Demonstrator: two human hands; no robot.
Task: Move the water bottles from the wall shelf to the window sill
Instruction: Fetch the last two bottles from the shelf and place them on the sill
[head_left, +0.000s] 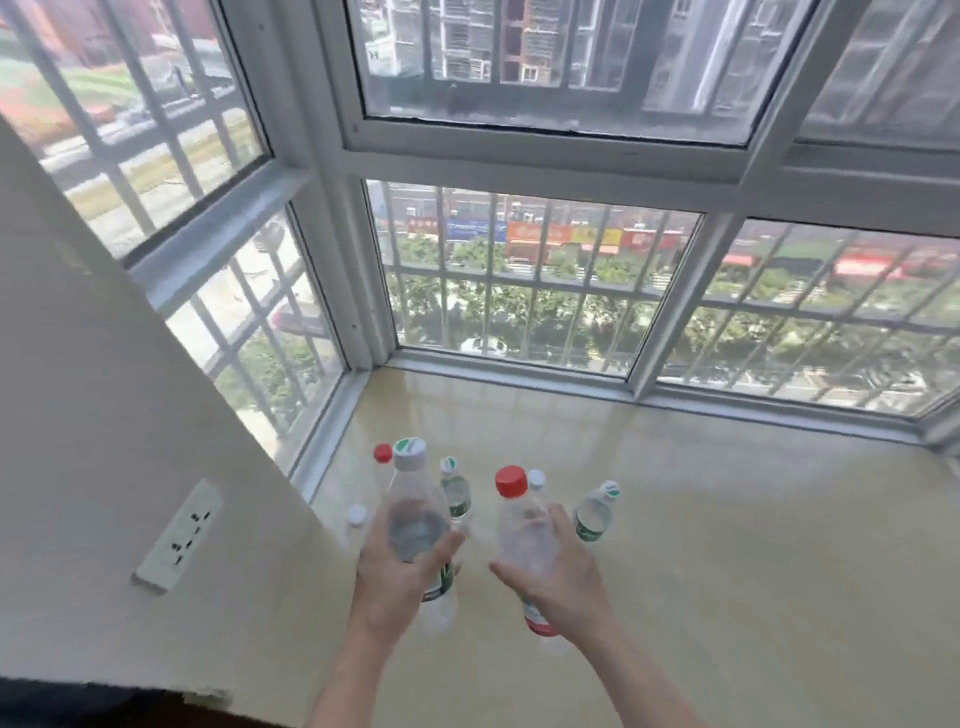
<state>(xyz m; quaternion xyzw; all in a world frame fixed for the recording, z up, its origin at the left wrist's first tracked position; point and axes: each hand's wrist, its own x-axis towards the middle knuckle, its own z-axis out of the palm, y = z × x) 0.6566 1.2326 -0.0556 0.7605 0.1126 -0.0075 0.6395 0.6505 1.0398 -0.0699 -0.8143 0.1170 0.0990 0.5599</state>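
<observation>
Left hand (402, 561): grasping clear plastic bottle with white-green cap (415, 512).
Right hand (563, 577): grasping clear plastic bottle with red cap (519, 525).
Beige window sill (727, 519): five more bottles behind these hands.

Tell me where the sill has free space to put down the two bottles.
The window sill is bare right of the green-label bottle, out to the window frame, and behind the cluster. It is crowded at the left corner, around the red-capped bottle.
</observation>
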